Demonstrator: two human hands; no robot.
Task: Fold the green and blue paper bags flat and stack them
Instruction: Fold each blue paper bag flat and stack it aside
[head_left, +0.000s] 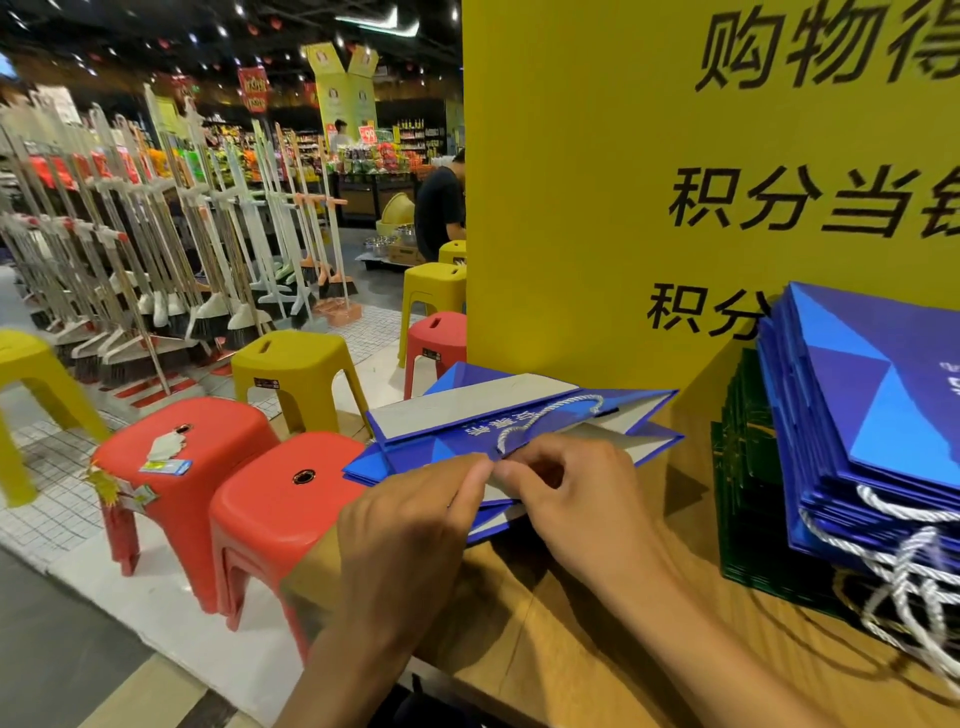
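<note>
Both hands, left hand (410, 525) and right hand (576, 499), pinch their fingers on the blue bag (519, 421) lying on the worktop (597, 649); stacked blue bags (872, 405) and green bags (748, 499) sit at 3 o'clock

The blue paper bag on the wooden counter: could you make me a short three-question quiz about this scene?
1. True or false: both the left hand and the right hand pinch the blue paper bag lying on the wooden counter.
2. In the stack at right, which lies on top: A) blue folded bags, B) green folded bags?
3. Fill in: the bag's rope handle is coloured ____.

Key: 1 true; 2 A; 3 white.
</note>
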